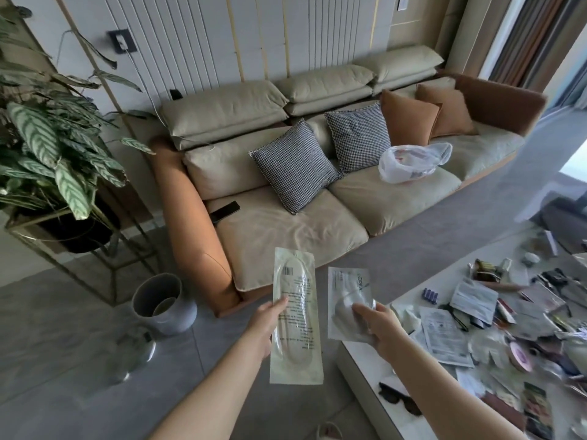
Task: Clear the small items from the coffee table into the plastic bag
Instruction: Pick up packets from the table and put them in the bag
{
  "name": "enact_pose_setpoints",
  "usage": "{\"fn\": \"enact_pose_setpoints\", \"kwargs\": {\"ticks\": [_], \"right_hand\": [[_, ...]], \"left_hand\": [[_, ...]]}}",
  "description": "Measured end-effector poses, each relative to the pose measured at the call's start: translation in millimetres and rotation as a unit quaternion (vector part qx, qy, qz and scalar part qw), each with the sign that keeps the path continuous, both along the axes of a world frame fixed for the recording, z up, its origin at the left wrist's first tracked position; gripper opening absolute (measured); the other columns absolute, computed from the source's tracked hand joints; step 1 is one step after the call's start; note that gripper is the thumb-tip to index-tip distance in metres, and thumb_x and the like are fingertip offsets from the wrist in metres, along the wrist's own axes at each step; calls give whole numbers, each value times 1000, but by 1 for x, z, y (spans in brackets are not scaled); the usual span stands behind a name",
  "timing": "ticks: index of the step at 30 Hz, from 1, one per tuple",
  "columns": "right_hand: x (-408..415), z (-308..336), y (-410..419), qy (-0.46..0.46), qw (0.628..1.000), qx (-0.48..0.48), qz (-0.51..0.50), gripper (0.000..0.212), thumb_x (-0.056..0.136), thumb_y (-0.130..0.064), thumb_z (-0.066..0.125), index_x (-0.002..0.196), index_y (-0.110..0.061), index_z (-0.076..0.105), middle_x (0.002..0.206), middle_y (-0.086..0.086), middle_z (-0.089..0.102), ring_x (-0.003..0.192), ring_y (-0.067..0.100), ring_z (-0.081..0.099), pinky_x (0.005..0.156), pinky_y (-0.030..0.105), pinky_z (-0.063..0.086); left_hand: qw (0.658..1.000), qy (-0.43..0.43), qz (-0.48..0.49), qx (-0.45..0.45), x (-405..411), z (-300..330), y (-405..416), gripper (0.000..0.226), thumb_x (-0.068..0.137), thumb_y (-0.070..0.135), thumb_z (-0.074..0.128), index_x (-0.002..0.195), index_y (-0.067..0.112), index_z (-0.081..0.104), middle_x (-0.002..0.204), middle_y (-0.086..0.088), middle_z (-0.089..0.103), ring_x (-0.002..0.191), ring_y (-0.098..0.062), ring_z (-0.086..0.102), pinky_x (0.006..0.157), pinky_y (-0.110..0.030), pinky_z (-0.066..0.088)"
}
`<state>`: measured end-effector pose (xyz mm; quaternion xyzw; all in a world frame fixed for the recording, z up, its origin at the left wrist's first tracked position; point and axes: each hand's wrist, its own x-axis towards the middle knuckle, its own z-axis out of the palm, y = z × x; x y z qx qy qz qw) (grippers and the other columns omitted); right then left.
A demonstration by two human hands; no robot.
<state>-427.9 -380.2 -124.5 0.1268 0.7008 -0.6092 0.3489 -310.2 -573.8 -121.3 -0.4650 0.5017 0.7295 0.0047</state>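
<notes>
Packets being carried now: left hand (265, 325) pinching long sealed pouch (295, 315) at its edge, right hand (376, 325) pinching L'Oréal sachet (349, 304). Both looking light, floppy, slick, so grip edges firmly. Coffee table (359, 360) w/ more clutter sitting right; plastic bag (413, 161) waiting open on sofa (286, 230) beyond.

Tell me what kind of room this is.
Most likely a home living room: a long cushioned sofa against a panelled wall, a potted plant beside it, and a low white coffee table strewn with small household items.
</notes>
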Motion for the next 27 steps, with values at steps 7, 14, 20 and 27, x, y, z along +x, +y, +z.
{"fn": "enact_pose_setpoints", "kwargs": {"ticks": [7,14,20,27], "right_hand": [[-76,-6,-49,-12,1000,22,13,3,81,-3,53,79,-2,55,72,15,52,61,25,51,54,31,42],[-120,-26,-80,-26,999,22,-30,15,82,3,47,93,0,58,75,16,57,61,26,54,52,28,44],[-174,-37,-122,-16,993,48,-107,18,82,-1,51,99,-5,57,79,12,58,66,25,54,49,25,41],[-218,-34,-171,-6,972,55,-230,21,79,-1,55,100,-4,59,81,13,59,70,28,55,54,30,42]], "left_hand": [[1000,0,-14,1,-77,23,-27,12,92,11,58,101,4,61,86,-12,67,78,-27,64,75,-39,54],[998,-18,-55,11,-128,14,-70,14,91,-5,49,97,3,59,87,-17,66,75,-29,65,63,-36,55],[996,-15,-85,7,-201,-8,-137,28,90,-3,56,117,1,51,103,-19,64,88,-33,64,76,-47,55],[975,-4,-221,-28,-298,-3,-211,33,85,1,65,117,3,55,108,-19,67,99,-35,66,90,-55,51]]}}
